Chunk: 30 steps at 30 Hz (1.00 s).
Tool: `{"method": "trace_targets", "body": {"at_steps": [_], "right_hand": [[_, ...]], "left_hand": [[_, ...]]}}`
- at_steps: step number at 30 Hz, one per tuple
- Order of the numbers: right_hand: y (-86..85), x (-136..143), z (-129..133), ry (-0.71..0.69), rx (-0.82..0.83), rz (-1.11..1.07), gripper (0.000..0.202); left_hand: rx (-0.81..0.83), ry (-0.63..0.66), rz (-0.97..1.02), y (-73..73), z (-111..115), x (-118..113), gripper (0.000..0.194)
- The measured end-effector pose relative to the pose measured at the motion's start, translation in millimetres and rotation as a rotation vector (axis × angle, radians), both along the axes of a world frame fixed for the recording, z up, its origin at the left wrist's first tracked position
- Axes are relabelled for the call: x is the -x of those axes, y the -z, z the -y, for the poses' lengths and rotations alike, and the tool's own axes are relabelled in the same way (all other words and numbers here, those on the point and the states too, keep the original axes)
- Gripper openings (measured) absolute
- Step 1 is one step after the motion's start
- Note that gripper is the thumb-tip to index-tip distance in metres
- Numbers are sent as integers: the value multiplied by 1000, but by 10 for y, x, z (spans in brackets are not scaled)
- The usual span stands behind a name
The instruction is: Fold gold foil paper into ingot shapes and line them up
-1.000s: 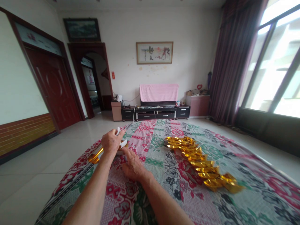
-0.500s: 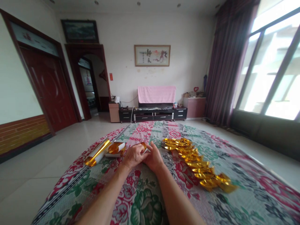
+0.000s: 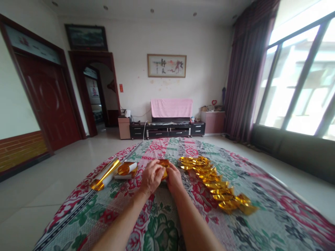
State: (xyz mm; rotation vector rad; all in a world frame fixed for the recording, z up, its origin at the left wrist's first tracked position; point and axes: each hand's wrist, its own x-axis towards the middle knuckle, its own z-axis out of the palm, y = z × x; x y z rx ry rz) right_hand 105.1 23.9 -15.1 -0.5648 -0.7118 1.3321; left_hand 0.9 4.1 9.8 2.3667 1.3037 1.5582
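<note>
Near the middle of the patterned tablecloth (image 3: 162,205), a piece of gold foil paper (image 3: 164,163) is held between my two hands. My left hand (image 3: 151,177) pinches its left side with bent fingers. On its right side, my right hand (image 3: 173,177) has thumb and fingers closed on the same paper. Part of the sheet is hidden by the fingers. Left of my hands lie rolled gold sheets with white backs (image 3: 127,169) and a longer gold roll (image 3: 107,173). A slanting row of folded gold foil pieces (image 3: 213,181) lies to the right.
Beyond the table's far edge stands a low black cabinet (image 3: 167,131) with a pink cloth (image 3: 172,108) above it. A red door (image 3: 49,101) is at the left. A dark curtain (image 3: 239,76) hangs beside the window at the right.
The gold paper between my hands now shows more of its gold face, and my hands are slightly farther apart. The whole view has shifted slightly.
</note>
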Motion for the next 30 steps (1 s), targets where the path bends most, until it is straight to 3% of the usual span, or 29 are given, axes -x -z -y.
{"method": "trace_targets", "body": {"at_steps": [2,6,13,19,25,30], "right_hand": [[23,18,19,51,-1,10,38],[46,-17,54,106,-11,79,38],[94,-257,172,55,-57,288,35],[138,-302,328,194,-104,434,58],[164,-291,347,430,-35,678,33],[221,-317,287,413,-4,894,29]], "left_hand": [[32,-64,66,59,-65,16,19],[163,-42,210,176,-195,50,14],[567,234,372,297,-274,-19,31],[768,274,410,246,-205,-33,38],[801,291,490,202,-154,-54,31],[835,350,495,201,-147,-35,32]]}}
